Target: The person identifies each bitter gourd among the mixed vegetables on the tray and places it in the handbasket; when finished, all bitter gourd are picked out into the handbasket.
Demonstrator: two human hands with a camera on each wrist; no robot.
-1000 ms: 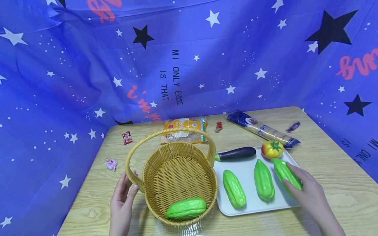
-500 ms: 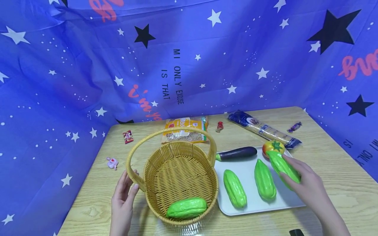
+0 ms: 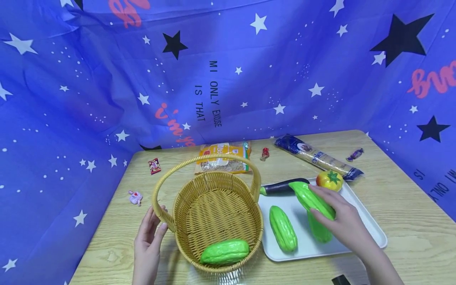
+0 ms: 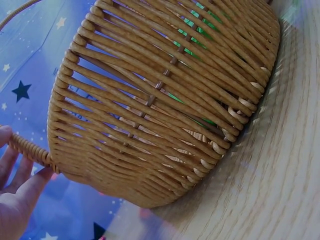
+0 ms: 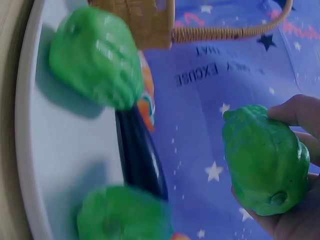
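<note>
From the head view, the right hand (image 3: pixel 343 221) grips a ridged green plastic gourd (image 3: pixel 311 199), fingers curled over its top, and holds it lifted above the white rectangular tray (image 3: pixel 370 225) on the right side of the pale wooden table (image 3: pixel 409 221). Under the hand lies a second green gourd (image 3: pixel 320 231), partly hidden, and to its left a third green gourd (image 3: pixel 283 227) lies on the tray. At the tray's far edge lie a dark purple toy eggplant (image 3: pixel 279 187) and a yellow-red toy tomato (image 3: pixel 329 180). The left hand (image 3: pixel 147 241) rests its fingers against the base of the handle of the woven yellow wicker basket (image 3: pixel 217 209), just left of the tray; the fingers look nearly straight. A fourth green gourd (image 3: pixel 224 251) lies inside the basket at its near wall. Farther off lie a yellow snack bag (image 3: pixel 222 157) and a long blue noodle packet (image 3: pixel 317 156).

The left wrist view shows the basket's woven wall (image 4: pixel 160 100) close up, with the left hand's fingers (image 4: pixel 20 185) touching the handle root.

In the right wrist view, the held gourd (image 5: pixel 262 157) sits in the curled fingers (image 5: pixel 295 112) of the right hand, above the tray (image 5: pixel 30 125), with two gourds and the eggplant (image 5: pixel 142 160) on it.
</note>
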